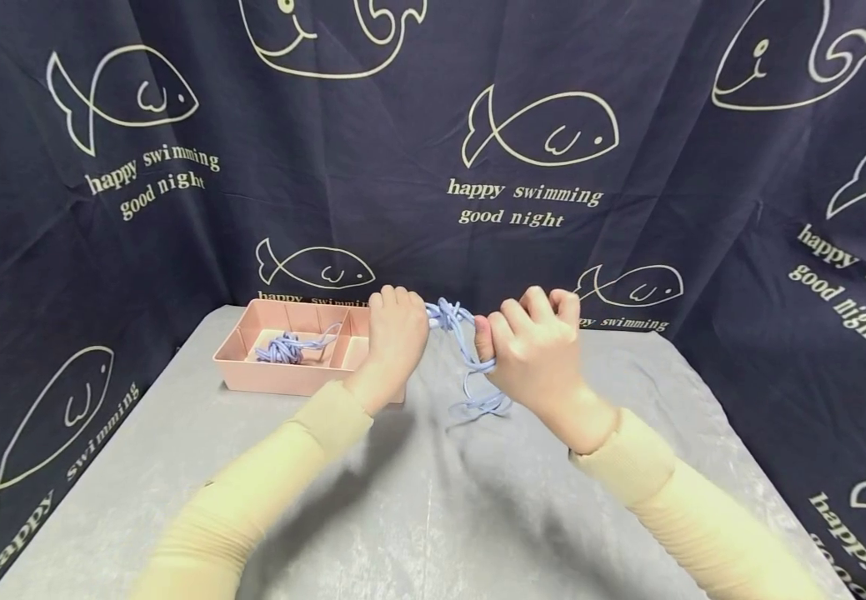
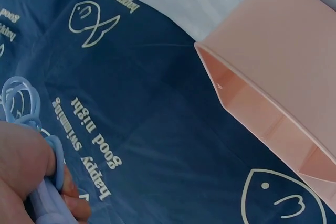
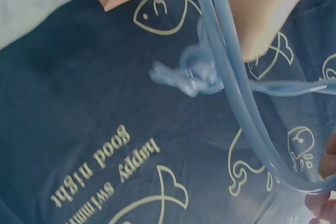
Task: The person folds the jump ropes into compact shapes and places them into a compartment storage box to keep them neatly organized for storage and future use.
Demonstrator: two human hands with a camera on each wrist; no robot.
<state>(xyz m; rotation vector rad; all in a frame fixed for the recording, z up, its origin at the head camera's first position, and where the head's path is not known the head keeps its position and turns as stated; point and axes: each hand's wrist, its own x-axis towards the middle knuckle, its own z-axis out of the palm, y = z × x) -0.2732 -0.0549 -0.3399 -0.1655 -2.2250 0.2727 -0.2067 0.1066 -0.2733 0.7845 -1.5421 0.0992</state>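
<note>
A tangled light blue cord (image 1: 448, 315) is stretched above the table between the two hands, with a knotted bunch in its middle. My left hand (image 1: 397, 333) grips its left end, in front of the pink box. In the left wrist view, a thicker pale piece (image 2: 48, 203) shows within that hand's curled fingers; its kind is unclear. My right hand (image 1: 539, 350) holds the cord's other side, thumb against it. Loose loops (image 1: 485, 404) hang below the hands. The right wrist view shows a blurred knot (image 3: 202, 74) behind a doubled strand.
The pink divided box (image 1: 275, 379) stands at the table's back left, partly behind the left hand. Another bundle of blue cord (image 1: 282, 348) lies in its left compartment. A grey cloth covers the table (image 1: 417, 517). Dark blue curtains (image 1: 417, 167) with fish prints surround it.
</note>
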